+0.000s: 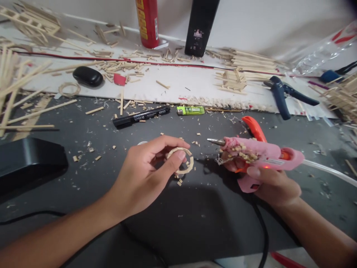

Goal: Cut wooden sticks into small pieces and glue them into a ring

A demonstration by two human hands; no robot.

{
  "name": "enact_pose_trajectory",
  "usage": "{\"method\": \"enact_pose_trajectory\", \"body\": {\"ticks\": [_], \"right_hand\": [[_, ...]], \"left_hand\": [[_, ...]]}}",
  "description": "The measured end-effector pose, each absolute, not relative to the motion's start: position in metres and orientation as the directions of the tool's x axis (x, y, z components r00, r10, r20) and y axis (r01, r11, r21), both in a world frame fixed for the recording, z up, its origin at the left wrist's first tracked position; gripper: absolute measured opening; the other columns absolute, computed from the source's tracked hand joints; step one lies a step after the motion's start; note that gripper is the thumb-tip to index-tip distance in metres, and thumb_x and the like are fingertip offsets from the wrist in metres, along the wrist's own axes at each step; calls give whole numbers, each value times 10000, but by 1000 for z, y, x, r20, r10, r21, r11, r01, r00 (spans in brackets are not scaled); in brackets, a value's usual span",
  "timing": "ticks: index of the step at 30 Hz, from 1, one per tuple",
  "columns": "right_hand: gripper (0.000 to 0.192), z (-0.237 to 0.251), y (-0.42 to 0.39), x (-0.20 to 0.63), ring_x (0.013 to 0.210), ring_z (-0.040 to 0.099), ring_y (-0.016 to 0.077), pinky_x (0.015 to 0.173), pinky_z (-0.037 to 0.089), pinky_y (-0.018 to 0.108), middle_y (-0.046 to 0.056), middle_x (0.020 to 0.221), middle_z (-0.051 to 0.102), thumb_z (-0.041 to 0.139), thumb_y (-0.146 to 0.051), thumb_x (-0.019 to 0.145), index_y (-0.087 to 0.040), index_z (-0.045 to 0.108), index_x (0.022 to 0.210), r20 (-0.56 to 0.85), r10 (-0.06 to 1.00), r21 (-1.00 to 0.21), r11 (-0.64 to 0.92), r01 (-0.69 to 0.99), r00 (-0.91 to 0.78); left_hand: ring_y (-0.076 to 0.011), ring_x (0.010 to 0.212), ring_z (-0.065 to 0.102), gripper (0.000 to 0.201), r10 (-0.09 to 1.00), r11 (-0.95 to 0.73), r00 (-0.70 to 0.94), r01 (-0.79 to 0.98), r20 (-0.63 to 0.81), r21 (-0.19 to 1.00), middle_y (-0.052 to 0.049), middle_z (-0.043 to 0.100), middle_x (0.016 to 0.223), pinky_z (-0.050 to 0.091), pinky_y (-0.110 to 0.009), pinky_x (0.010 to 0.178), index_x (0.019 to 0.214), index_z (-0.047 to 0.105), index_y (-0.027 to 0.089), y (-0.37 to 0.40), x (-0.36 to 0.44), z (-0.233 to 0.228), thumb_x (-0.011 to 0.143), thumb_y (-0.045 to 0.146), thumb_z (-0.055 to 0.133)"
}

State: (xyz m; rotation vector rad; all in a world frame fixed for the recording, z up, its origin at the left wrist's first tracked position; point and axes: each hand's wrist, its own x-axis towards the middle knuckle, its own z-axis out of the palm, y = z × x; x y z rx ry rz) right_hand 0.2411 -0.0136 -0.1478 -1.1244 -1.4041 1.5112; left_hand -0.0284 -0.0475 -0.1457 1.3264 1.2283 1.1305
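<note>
Between the thumb and fingers of my left hand (147,171) is a small ring made of short wooden pieces (190,163), held a little above the dark table. My right hand (275,186) grips a pink hot glue gun (267,150) by its handle. The gun's metal nozzle (216,142) points left toward the ring, with a gap between them. Wood bits and glue strings cling to the gun's front, its red light glows, and a clear glue stick (331,173) sticks out at the back. Some of the right fingers are hidden behind the gun.
Beyond my hands lie a black marker (142,116), a green lighter (191,110), blue-handled cutters (280,96) and a black mouse (88,76). A red can (147,26) stands at the back. Wooden sticks (36,111) crowd the left side. A black cable (262,230) hangs below the gun.
</note>
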Motion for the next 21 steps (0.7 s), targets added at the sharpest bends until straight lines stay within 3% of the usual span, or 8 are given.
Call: {"method": "enact_pose_trajectory", "body": {"ticks": [4,8,17,21], "right_hand": [[343,-150,-23,247,570,533,213,527,422,340,13,632,633,816,-602,772,-265,755,760,-137,918,-989,-104,107,-373],[379,-150,-27,251,479,437,188,469,351,327,-4,491,520,767,-587,812,-259,694,637,-139,895,-984,-76,161,-425],[140,-153,-26,255,559,564,215,511,468,329,21,642,650,787,-399,788,-271,741,753,-60,905,-976,36,216,-422],[158,-153,-26,256,539,525,197,491,447,320,21,644,620,782,-381,783,-263,702,717,-38,893,-967,81,243,-449]], "left_hand": [[-47,649,689,91,995,50,87,10,-51,999,70,724,763,574,-76,638,1099,751,324,-48,-24,-150,1020,335,708],[-57,604,663,65,994,70,91,-15,-68,997,55,710,746,570,-93,575,1012,743,278,-48,-23,-149,1013,336,714],[-60,483,577,89,995,-27,94,150,13,988,59,644,651,465,-140,463,1041,736,275,-47,-25,-151,1031,336,672],[-51,492,538,78,993,-60,109,191,39,980,71,635,666,434,-149,472,1049,726,291,-48,-26,-151,1040,326,656]]}}
